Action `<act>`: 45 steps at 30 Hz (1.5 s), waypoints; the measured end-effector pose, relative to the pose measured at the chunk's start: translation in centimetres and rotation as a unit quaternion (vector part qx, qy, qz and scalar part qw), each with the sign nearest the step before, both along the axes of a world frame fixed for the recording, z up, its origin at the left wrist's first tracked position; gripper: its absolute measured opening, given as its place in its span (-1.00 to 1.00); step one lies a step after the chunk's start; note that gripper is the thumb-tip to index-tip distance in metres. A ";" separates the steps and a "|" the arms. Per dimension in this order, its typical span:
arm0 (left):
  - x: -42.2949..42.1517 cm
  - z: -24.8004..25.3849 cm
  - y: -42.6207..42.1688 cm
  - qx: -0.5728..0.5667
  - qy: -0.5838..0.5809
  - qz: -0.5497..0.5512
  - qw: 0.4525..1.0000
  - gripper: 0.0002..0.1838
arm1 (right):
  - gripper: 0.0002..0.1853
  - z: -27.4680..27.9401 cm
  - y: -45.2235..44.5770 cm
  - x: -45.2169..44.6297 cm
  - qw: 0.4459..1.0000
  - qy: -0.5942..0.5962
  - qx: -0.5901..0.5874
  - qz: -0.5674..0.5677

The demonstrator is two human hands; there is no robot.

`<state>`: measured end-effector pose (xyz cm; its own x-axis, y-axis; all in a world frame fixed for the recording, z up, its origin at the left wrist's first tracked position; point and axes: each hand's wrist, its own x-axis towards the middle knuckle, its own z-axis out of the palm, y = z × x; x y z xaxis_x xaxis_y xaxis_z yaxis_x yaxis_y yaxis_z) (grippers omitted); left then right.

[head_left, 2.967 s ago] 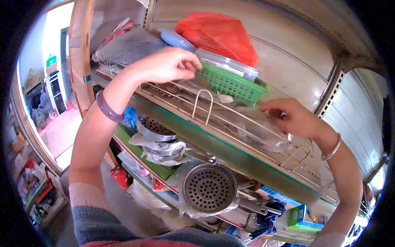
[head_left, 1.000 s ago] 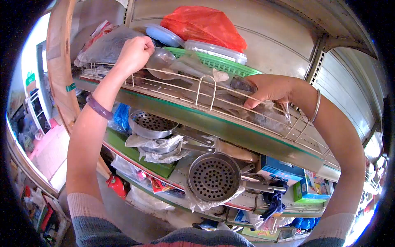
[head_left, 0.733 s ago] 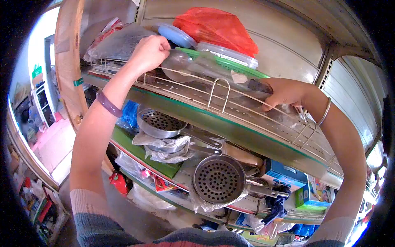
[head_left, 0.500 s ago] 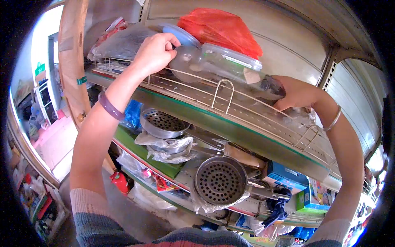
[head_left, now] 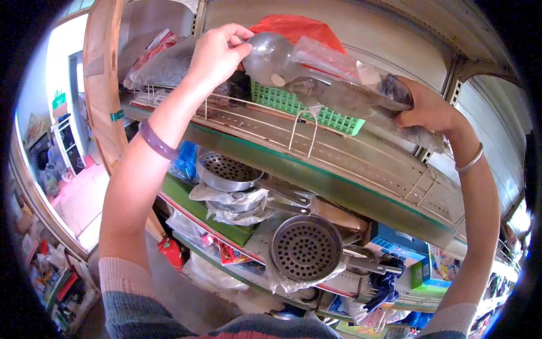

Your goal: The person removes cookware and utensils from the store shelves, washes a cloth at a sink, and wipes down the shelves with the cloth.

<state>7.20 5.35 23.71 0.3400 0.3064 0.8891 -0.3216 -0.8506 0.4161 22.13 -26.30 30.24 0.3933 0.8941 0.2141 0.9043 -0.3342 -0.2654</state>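
Raised above the top shelf is a long plastic-wrapped bundle (head_left: 333,79) with a round, shiny grey end like a ladle bowl; its exact kind is unclear through the wrapping. My left hand (head_left: 220,53) is closed in a pinch at the edge of the round end. At the other end, my right hand (head_left: 426,104) wraps round a dark, bagged part, thumb below. Under and behind the bundle sits a green mesh basket (head_left: 276,99), partly hidden. A red plastic bag (head_left: 305,28) shows behind it.
A low wire rail (head_left: 305,133) runs along the top shelf's front edge. Clear-bagged goods (head_left: 164,68) lie at its left. Below are perforated metal pans (head_left: 306,247) with long handles, and blue boxes (head_left: 398,246). A wooden post (head_left: 101,73) stands left.
Both hands have lifted the wrapped bundle up off the shelf, uncovering the green basket. The blue lid-like thing and clear container behind it are no longer visible.
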 end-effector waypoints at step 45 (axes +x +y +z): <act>-80.7 -30.3 -55.6 -0.517 -0.111 0.636 0.563 -0.67 | -0.31 -41.6 -1.6 -67.6 0.517 0.374 -0.283 0.716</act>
<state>-73.50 -50.22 -6.59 -0.8223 0.5689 -0.0105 0.1315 0.2078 0.9693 -45.46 -27.93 -11.32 -0.9754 0.2188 0.0260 0.0466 0.3200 -0.9463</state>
